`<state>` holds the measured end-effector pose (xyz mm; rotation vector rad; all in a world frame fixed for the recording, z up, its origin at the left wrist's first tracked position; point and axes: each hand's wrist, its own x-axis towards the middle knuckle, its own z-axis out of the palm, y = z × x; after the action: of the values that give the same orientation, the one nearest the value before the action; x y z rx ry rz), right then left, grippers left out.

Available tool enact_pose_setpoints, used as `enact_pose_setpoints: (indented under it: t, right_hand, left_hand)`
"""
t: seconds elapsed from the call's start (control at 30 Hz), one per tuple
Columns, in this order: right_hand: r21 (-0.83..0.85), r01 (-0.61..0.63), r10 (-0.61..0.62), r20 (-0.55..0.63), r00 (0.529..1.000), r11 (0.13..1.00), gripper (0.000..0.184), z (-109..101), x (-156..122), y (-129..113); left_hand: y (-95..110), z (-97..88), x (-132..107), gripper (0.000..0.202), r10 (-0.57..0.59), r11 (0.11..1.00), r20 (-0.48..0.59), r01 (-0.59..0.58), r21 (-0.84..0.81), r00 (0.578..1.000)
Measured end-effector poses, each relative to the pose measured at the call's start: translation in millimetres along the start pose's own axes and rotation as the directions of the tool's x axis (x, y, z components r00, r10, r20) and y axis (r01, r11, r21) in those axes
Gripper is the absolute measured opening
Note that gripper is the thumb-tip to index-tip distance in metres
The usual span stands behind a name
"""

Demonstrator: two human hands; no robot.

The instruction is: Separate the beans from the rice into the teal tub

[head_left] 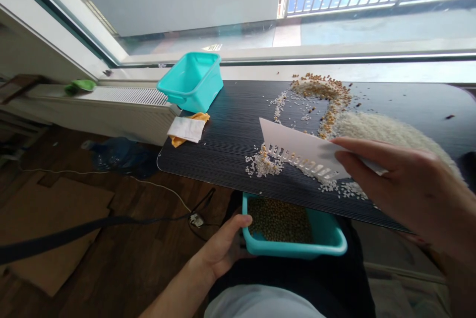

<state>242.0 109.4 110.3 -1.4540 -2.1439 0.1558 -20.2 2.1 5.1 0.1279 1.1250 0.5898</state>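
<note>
My right hand pinches a white slotted scraper between thumb and fingers. The slotted edge of the scraper faces down over scattered rice on the dark tabletop. A small heap of rice lies at the scraper's left end, a large rice pile beyond my right hand. My left hand grips the left side of a turquoise bin, held under the table's front edge. Greenish-brown grains cover much of its bottom; the fingers under the bin are partly hidden.
At the back left corner stands another turquoise bin. A folded white tissue rests on an orange cloth. Yellow-brown grains mixed with rice lie near the window. A radiator, a plastic bottle and cables are at the left.
</note>
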Motion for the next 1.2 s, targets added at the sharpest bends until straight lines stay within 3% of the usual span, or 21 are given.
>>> enact_pose_setpoints:
  t: [0.3, 0.7, 0.9, 1.2]
  right_hand:
    - [-0.019, -0.028, 0.029, 0.05, 0.998, 0.999, 0.034, 23.9, 32.4, -17.1]
    - [0.098, 0.113, -0.123, 0.104, 0.987, 0.989, 0.029, 2.2, 0.9, -7.4]
    - [0.068, 0.076, -0.08, 0.061, 0.995, 0.995, 0.027, 2.0, -6.2, 0.1]
    - [0.107, 0.109, -0.12, 0.108, 0.987, 0.988, 0.03, -5.5, -18.0, 0.2]
  left_hand:
    - [-0.1, 0.4, -2.3, 0.067, 0.014, 1.0, 0.008, -0.014, -0.003, 1.0]
    - [2.0, 0.5, -1.5, 0.067, 0.004, 1.0, 0.0, -0.004, -0.016, 1.0]
    - [2.3, 3.0, -1.6, 0.067, 0.0, 1.0, 0.007, 0.0, -0.014, 1.0]
    - [-0.4, 2.9, -1.1, 0.071, 0.005, 1.0, 0.014, -0.004, -0.006, 1.0]
